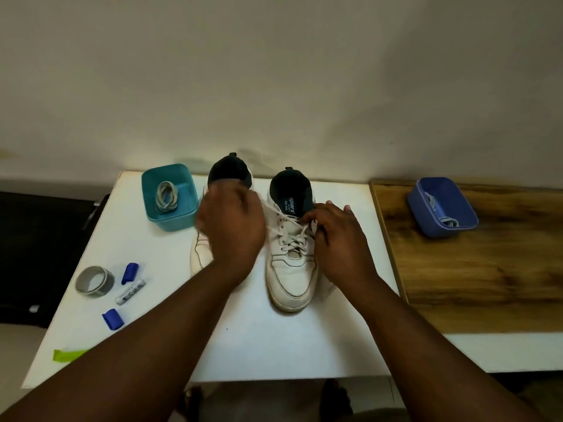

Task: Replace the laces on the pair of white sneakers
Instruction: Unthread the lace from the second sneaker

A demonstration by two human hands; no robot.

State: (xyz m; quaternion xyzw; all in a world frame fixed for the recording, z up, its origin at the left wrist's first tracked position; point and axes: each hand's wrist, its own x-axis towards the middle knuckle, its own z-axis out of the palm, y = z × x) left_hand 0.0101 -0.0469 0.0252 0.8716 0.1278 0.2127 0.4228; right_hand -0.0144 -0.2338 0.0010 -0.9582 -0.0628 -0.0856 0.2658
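Sneakers point(289, 263) stand lengthwise, toes toward the person, heels wallward.

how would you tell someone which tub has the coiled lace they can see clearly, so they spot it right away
Start at the white table where the two white sneakers stand. At its far left corner, beside the left shoe's heel, sits a teal tub holding a coiled grey lace. The other tub is blue and sits apart on the wooden surface.
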